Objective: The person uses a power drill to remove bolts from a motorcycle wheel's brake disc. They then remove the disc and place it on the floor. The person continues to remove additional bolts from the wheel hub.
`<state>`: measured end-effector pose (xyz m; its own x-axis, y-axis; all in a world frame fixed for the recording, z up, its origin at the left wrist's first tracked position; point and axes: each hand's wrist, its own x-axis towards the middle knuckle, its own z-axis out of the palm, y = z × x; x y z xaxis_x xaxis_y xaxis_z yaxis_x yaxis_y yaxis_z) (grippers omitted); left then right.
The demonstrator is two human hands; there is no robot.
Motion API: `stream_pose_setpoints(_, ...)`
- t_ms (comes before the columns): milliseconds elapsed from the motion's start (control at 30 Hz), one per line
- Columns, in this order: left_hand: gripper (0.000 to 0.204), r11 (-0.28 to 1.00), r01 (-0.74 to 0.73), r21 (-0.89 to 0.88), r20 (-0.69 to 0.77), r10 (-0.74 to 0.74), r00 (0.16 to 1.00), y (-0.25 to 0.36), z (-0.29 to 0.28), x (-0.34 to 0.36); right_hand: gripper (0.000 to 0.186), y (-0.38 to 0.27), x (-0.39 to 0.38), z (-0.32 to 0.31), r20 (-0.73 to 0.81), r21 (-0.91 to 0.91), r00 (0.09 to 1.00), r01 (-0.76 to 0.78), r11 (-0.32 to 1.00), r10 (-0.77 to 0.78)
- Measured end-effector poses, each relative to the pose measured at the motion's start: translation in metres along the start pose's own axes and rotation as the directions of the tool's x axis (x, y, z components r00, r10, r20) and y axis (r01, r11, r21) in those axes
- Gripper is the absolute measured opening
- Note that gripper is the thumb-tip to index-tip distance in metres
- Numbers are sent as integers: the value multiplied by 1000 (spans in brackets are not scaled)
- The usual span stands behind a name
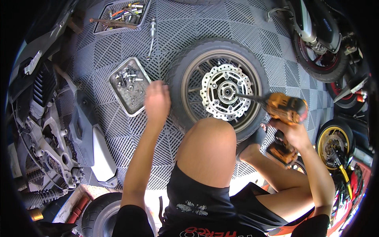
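Note:
My right hand is wrapped round the grip of an orange and black cordless drill. The drill's long dark bit reaches left over the brake disc, its tip close to the hub at the centre. That disc is on a motorcycle wheel with a black tyre, lying flat on the floor. My left hand hovers between the tyre's left side and a metal tray of bolts and small parts. Motion smears its fingers, so whether it holds anything is unclear.
A grey basket of tools stands at the far left, with a ratchet wrench beside it on the grey tiled floor. A partly stripped motorcycle fills the left side. More motorcycles stand along the right. My bent knee is close to the wheel.

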<state>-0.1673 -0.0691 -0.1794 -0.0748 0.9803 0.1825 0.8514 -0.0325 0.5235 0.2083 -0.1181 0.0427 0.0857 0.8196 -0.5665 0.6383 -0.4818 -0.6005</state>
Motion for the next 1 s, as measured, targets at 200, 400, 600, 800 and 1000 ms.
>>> stream_pose_setpoints(200,33,995,-11,-99,255,36,966,58,65,-35,32,-45,51,44,96,-138,995,-18,990,31)
stream_pose_setpoints(400,29,944,-84,-319,132,132,982,41,78,-50,38,-33,63,61,134,-383,921,388,838,-365)
stream_pose_setpoints(600,27,918,-82,-389,120,139,983,43,75,-51,42,-24,67,69,117,-329,906,422,844,-408)
stream_pose_setpoints(800,27,920,-99,-380,98,147,984,40,81,-52,39,-57,86,65,264,-476,793,602,640,-549)
stream_pose_setpoints(1000,25,926,-80,-369,168,151,974,39,78,-53,34,-89,84,74,207,-489,916,402,775,-344)
